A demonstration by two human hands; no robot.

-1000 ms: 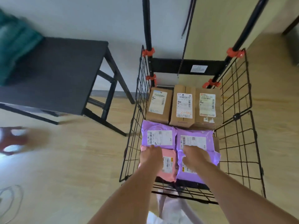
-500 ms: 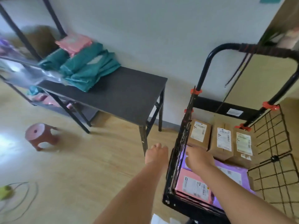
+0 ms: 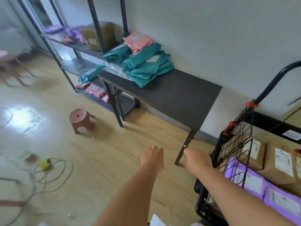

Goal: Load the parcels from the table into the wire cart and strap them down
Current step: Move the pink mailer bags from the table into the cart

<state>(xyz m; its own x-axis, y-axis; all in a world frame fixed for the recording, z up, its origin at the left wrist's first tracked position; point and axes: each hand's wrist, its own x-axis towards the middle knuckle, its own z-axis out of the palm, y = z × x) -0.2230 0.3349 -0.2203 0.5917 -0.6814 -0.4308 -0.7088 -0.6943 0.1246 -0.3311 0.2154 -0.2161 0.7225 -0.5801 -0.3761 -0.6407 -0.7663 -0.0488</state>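
A pile of teal parcels [image 3: 146,66] with a pink parcel [image 3: 138,40] on top lies at the far left end of the black table [image 3: 179,98]. The black wire cart [image 3: 234,144] stands at the right, holding brown boxes [image 3: 267,160] and purple parcels [image 3: 250,178]. My left hand [image 3: 152,156] hangs over the floor with loosely curled fingers, holding nothing. My right hand [image 3: 195,159] is just left of the cart's side, empty, fingers relaxed. Both hands are well short of the table's parcels.
A black shelf rack [image 3: 78,46] with purple, brown, teal and pink parcels stands left of the table. A small red stool [image 3: 80,119] sits on the wooden floor. Loose cables [image 3: 48,170] lie at the lower left. A pink stool [image 3: 11,67] is far left.
Both hands have left the parcels in the cart and moved left, out over the floor. The view has swung left from the cart toward the table and the shelf rack.
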